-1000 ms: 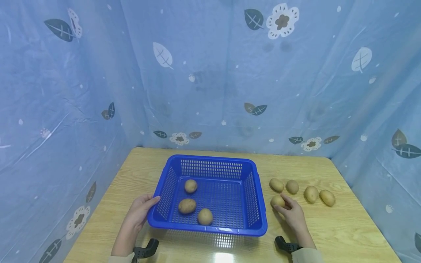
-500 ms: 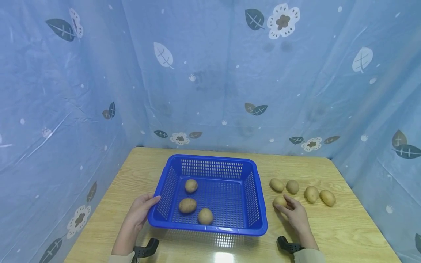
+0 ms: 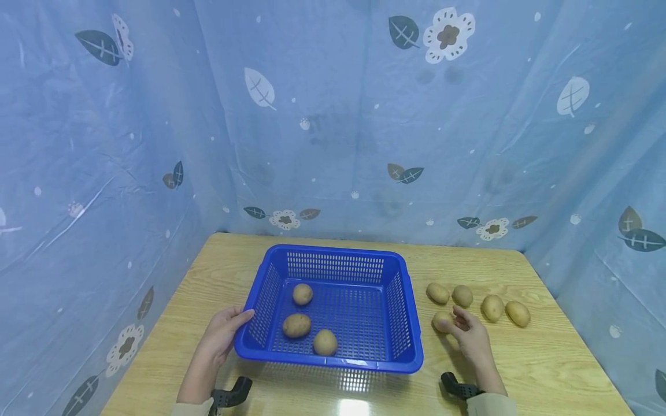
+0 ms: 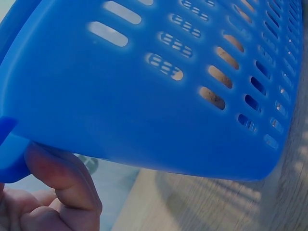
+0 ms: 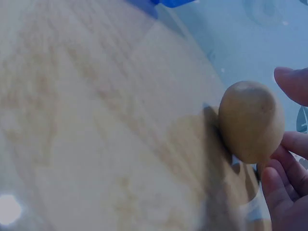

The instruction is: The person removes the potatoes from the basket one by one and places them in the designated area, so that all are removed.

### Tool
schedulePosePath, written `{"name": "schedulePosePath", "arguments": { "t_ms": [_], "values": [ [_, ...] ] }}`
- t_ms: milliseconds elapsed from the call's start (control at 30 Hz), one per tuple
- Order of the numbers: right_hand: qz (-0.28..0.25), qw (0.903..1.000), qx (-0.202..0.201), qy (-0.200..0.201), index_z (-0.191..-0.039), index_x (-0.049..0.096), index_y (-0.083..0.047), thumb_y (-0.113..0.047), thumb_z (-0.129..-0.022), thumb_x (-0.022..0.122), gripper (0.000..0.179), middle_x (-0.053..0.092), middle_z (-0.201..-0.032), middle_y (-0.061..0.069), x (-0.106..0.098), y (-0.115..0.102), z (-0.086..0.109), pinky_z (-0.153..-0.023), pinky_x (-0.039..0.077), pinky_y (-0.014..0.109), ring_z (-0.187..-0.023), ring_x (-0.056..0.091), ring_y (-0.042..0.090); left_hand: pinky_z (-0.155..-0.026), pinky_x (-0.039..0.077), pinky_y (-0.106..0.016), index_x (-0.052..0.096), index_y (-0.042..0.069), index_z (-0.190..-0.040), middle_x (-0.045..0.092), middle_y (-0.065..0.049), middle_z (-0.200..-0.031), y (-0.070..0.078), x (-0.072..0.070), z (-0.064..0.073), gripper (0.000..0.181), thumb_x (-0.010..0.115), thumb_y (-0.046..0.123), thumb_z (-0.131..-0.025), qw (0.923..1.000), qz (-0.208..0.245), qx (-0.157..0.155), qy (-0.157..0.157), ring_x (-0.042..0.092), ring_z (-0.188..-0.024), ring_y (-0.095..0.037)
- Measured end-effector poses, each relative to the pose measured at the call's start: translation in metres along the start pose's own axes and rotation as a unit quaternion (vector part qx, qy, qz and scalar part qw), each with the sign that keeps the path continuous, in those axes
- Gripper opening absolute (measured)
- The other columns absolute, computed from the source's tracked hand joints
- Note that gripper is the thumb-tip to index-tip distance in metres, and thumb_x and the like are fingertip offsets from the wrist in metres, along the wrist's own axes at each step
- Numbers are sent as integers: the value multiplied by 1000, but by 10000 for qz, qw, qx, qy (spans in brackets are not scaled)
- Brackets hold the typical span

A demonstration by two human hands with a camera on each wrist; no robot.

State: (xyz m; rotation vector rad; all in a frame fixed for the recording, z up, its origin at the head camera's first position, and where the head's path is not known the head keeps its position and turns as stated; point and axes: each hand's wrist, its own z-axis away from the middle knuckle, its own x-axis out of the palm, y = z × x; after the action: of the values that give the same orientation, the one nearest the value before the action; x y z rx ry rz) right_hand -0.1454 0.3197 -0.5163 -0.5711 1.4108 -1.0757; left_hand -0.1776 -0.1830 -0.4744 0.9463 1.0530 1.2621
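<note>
A blue plastic basket [image 3: 359, 315] with slotted walls holds three potatoes on the left side of its floor. At its left rim my left hand [image 3: 220, 336] grips the edge, with the thumb over the top; in the left wrist view a curled finger [image 4: 65, 178] shows beside the rim. To the basket's right, a potato [image 3: 441, 322] lies on the table just left of my right hand [image 3: 474, 344]. In the right wrist view the right thumb [image 5: 293, 85] stands apart from this potato [image 5: 251, 122], while the loosely bent fingers are close at its side.
Several other potatoes [image 3: 492, 308] lie in a loose row behind and right of my right hand on the wooden table [image 3: 551, 358]. A blue patterned curtain [image 3: 333, 144] surrounds the back and sides. Each wrist wears a black mount [image 3: 458, 388].
The potato at my right hand has shifted slightly right, and the fingers have loosened and drawn back from it. My left hand and the basket stay put.
</note>
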Motion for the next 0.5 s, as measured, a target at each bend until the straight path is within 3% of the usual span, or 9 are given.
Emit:
{"name": "schedulePosePath", "arguments": {
  "t_ms": [133, 267, 367, 500],
  "values": [
    [-71, 10000, -56, -10, -145, 29, 3, -34, -93, 59, 70, 33, -147, 25, -2, -4, 0, -101, 38, 25, -133, 35, 39, -74, 59, -32, 51, -13, -117, 68, -20, -100, 0, 1, 0, 38, 52, 20, -98, 10000, -3, 12, 34, 69, -88, -26],
    [-217, 9996, -148, 28, -145, 28, 2, -30, -93, 60, 69, 32, -146, 27, -3, -11, 1, -109, 32, 49, -134, 32, 42, -74, 59, -31, 51, -13, -117, 69, -18, -99, 1, 1, 0, 38, 52, 20, -97, 10000, 6, 2, 68, 69, -87, -25],
    [-254, 9991, -329, 124, -144, 30, 3, -28, -93, 61, 67, 34, -145, 28, -3, -18, 2, -110, 31, 49, -134, 32, 41, -73, 59, -30, 51, -13, -116, 69, -18, -98, 1, 1, 1, 38, 52, 20, -97, 10000, -6, -7, 66, 69, -86, -24],
    [-120, 9965, -760, 338, -140, 36, 4, -27, -93, 61, 62, 41, -141, 26, -4, -29, 4, -106, 38, 23, -130, 38, 37, -73, 59, -29, 51, -12, -116, 69, -17, -97, 1, 1, 0, 38, 52, 21, -97, 10000, -21, -8, 57, 69, -86, -24]
  ]
}}
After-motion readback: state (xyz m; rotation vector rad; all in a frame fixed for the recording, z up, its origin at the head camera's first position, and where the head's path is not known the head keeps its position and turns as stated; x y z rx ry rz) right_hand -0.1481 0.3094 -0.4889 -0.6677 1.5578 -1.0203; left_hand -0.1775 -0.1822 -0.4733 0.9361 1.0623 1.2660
